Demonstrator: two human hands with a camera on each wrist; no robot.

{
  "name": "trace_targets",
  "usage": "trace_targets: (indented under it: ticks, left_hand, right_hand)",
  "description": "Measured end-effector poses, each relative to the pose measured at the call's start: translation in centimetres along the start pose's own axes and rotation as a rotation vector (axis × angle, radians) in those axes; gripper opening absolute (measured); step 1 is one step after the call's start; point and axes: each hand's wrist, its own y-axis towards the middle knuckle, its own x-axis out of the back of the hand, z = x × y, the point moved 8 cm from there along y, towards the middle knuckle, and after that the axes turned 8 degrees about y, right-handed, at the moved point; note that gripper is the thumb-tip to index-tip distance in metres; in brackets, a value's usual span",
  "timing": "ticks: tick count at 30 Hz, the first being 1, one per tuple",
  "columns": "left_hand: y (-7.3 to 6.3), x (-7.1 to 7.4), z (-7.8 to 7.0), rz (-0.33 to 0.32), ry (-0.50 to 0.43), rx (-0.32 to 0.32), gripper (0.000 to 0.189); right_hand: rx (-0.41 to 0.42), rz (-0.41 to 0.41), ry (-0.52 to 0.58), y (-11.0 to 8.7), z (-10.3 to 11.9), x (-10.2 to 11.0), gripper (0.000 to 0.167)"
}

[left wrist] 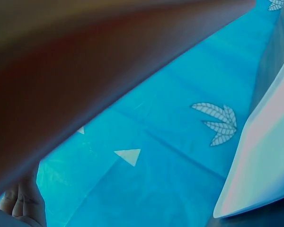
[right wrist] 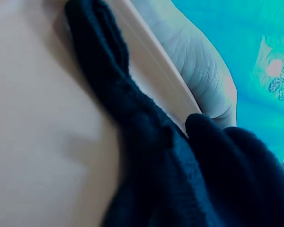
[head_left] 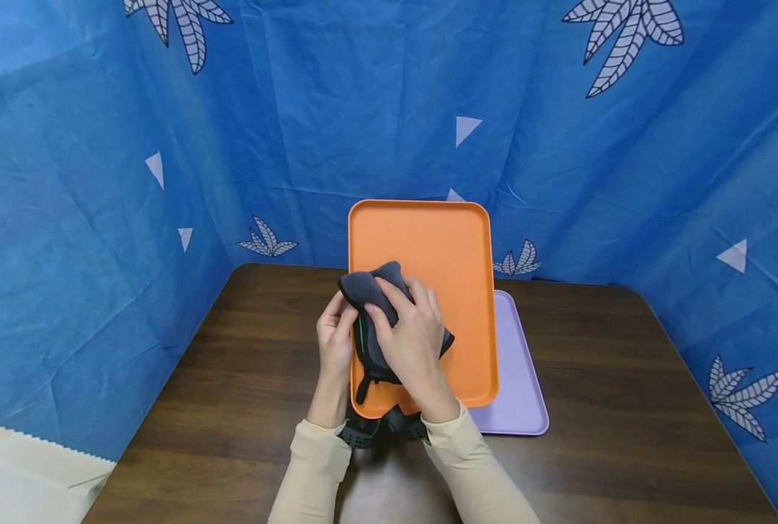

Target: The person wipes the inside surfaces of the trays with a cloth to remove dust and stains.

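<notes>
My left hand point(head_left: 335, 335) grips the left rim of an orange tray point(head_left: 428, 240), which is raised above the table and overlaps a purple tray point(head_left: 518, 386). Across the orange tray's lower left lies a dark grey cloth point(head_left: 377, 349) with black edging and a small hanging loop. My right hand point(head_left: 416, 338) pinches the bunched cloth between thumb and fingers. In the right wrist view the cloth point(right wrist: 156, 156) hangs in folds against the tray surface point(right wrist: 47, 142), with my left hand point(right wrist: 194, 61) behind the rim. The tray's underside point(left wrist: 109, 61) fills much of the left wrist view.
The purple tray lies on a dark wooden table point(head_left: 598, 378), partly covered by the orange one. A blue curtain point(head_left: 362, 109) with leaf prints encloses the back and sides. Pale fabric point(head_left: 28, 473) shows at the lower left.
</notes>
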Motion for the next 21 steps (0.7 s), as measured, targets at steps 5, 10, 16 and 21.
trace_targets:
  ticks: [5,10,16,21]
  left_hand:
    - [-0.1,-0.1,0.1,-0.008,-0.023,0.02,0.044]
    - [-0.2,-0.3,0.3,-0.017,-0.062,0.053,0.041]
    - [-0.2,-0.5,0.4,-0.012,-0.096,0.102,0.035]
    - [-0.2,-0.2,0.5,-0.025,-0.057,0.129,0.041]
  right_hand:
    - [-0.013,-0.003,0.031,0.0,-0.4,0.1,0.037]
    - [-0.023,-0.001,0.047,-0.1,-0.9,0.3,0.037]
    - [-0.055,-0.009,0.046,-0.2,-1.9,1.1,0.037]
    - [-0.141,-0.026,0.046,-0.3,-3.4,2.3,0.037]
